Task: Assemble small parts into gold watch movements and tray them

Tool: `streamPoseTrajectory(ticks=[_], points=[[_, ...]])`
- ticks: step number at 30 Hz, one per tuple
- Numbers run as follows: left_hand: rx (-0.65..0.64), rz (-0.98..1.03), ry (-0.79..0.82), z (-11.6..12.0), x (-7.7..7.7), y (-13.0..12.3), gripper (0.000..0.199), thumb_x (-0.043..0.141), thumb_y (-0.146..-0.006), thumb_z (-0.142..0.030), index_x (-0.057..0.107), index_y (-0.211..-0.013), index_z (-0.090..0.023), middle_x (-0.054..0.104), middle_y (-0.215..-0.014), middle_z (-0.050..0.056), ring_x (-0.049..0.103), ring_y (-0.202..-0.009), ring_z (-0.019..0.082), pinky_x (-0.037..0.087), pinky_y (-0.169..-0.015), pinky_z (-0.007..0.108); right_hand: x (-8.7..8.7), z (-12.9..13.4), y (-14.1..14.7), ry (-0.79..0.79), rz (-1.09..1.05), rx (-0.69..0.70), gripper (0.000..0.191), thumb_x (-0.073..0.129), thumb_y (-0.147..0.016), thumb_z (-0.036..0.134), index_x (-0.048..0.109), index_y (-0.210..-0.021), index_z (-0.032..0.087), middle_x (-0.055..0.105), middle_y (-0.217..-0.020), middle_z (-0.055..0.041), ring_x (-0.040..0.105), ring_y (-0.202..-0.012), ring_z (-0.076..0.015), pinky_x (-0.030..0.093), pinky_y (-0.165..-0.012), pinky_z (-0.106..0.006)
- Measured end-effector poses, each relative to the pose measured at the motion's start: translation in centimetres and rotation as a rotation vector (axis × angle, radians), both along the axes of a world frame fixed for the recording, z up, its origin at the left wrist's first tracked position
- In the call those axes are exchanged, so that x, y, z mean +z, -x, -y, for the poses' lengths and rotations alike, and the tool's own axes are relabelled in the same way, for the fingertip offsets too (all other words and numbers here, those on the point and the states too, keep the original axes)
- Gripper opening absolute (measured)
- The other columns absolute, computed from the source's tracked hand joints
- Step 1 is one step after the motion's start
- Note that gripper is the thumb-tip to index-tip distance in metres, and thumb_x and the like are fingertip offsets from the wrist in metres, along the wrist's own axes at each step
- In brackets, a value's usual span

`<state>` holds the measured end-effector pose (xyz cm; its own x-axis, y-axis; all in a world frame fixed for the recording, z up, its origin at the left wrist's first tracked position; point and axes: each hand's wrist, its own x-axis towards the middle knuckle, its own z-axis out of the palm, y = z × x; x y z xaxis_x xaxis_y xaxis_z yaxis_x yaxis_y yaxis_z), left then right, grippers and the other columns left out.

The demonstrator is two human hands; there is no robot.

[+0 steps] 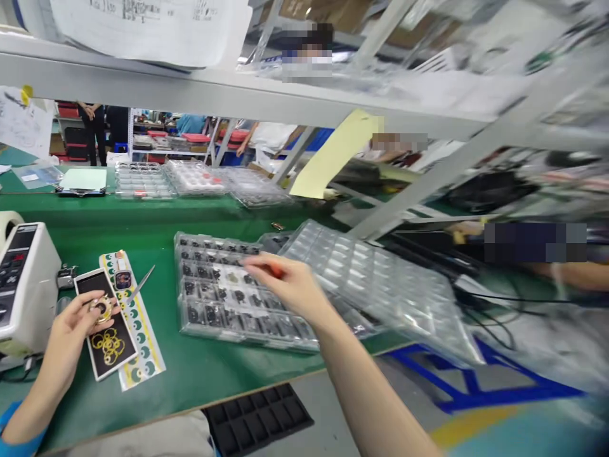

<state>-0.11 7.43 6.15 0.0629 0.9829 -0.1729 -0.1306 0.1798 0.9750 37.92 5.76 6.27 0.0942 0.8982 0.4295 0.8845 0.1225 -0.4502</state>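
Note:
Low on the left, my left hand [71, 327] pinches a round gold-coloured watch case [103, 309] above a white-rimmed tray with a dark inside [98, 377]. Several thin yellow rings [108, 346] lie in that tray. Beneath it runs a strip printed with green and yellow shapes [145, 355], with a square-faced watch [123, 278] and pointed tweezers [143, 282] near its top. My right hand [290, 282] is closed above a clear compartment box [209, 327] of small black parts. An orange-red object [276, 270] shows in its grip; its kind is hidden.
A white machine with a red display [28, 285] stands at the left. Clear divided lids or trays [380, 273] lean at the right. A metal shelf beam [190, 89] crosses above, with a yellow paper [333, 155] hanging. A black divided tray [259, 419] sits below the table edge.

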Motion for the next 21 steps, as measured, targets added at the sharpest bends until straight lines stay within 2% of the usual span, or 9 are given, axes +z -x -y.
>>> streamPoseTrajectory(ticks=[3,5,7,10,12,14,17,21], points=[[0.018,-0.008,-0.002,-0.2,-0.6,0.1,0.054,0.083,-0.063,-0.049,0.067,-0.103,-0.016,0.077,-0.086,0.007,0.074,-0.093,0.03,0.063,-0.079,0.035,0.0,-4.4,-2.1,0.222,0.161,-0.01,0.023,0.06,-0.094,0.035,0.066,-0.087,0.013,0.066,-0.081,-0.0015,0.063,-0.073,-0.0135,0.054,-0.072,-0.032],[0.035,-0.01,-0.004,-0.3,-1.1,0.1,0.053,0.084,-0.063,-0.049,0.068,-0.102,-0.017,0.077,-0.083,0.006,0.074,-0.09,0.029,0.064,-0.078,0.035,-0.1,-6.4,-3.1,0.337,0.242,-0.006,0.023,0.062,-0.093,0.035,0.065,-0.083,0.014,0.066,-0.08,-0.0012,0.063,-0.073,-0.0135,0.053,-0.072,-0.032],[0.056,-0.012,-0.003,-0.3,-1.3,0.2,0.052,0.083,-0.064,-0.048,0.068,-0.103,-0.017,0.077,-0.085,0.006,0.074,-0.091,0.029,0.064,-0.077,0.034,-0.2,-6.9,-3.6,0.411,0.302,0.013,0.022,0.062,-0.093,0.035,0.066,-0.086,0.015,0.067,-0.084,-0.0015,0.063,-0.076,-0.014,0.053,-0.074,-0.032],[0.098,0.011,-0.006,0.0,-1.1,0.2,0.048,0.08,-0.069,-0.047,0.067,-0.105,-0.017,0.078,-0.09,0.007,0.074,-0.094,0.029,0.064,-0.074,0.03,0.1,-5.7,-4.2,0.459,0.37,0.031,0.013,0.061,-0.092,0.025,0.069,-0.093,0.016,0.068,-0.09,-0.0025,0.064,-0.082,-0.0155,0.051,-0.076,-0.031],[0.102,0.031,0.003,0.1,-0.9,0.3,0.047,0.079,-0.071,-0.046,0.066,-0.106,-0.017,0.078,-0.094,0.007,0.074,-0.096,0.029,0.064,-0.074,0.029,0.5,-4.8,-4.7,0.465,0.409,-0.001,0.015,0.057,-0.091,0.016,0.071,-0.097,0.017,0.069,-0.095,-0.0039,0.065,-0.086,-0.0162,0.049,-0.076,-0.029],[0.088,0.037,0.014,0.1,-0.9,0.6,0.049,0.08,-0.071,-0.045,0.065,-0.107,-0.017,0.078,-0.098,0.008,0.073,-0.099,0.03,0.064,-0.077,0.03,0.7,-4.8,-5.6,0.463,0.447,-0.071,0.018,0.054,-0.093,0.015,0.07,-0.102,0.017,0.068,-0.101,-0.006,0.065,-0.089,-0.017,0.05,-0.078,-0.03],[0.067,0.033,0.031,-0.2,-1.2,0.8,0.051,0.082,-0.069,-0.045,0.065,-0.108,-0.017,0.078,-0.098,0.008,0.072,-0.102,0.031,0.063,-0.081,0.032,0.6,-6.7,-6.9,0.487,0.495,-0.144,0.017,0.055,-0.097,0.025,0.066,-0.105,0.016,0.067,-0.104,-0.0066,0.064,-0.091,-0.0177,0.053,-0.082,-0.036],[0.066,0.032,0.033,-0.4,-1.9,0.7,0.049,0.083,-0.068,-0.044,0.066,-0.105,-0.016,0.078,-0.09,0.007,0.073,-0.097,0.03,0.063,-0.079,0.031,-0.5,-10.4,-7.9,0.56,0.528,-0.09,0.018,0.06,-0.095,0.031,0.065,-0.105,0.016,0.066,-0.105,-0.0058,0.065,-0.091,-0.0173,0.056,-0.082,-0.036]])
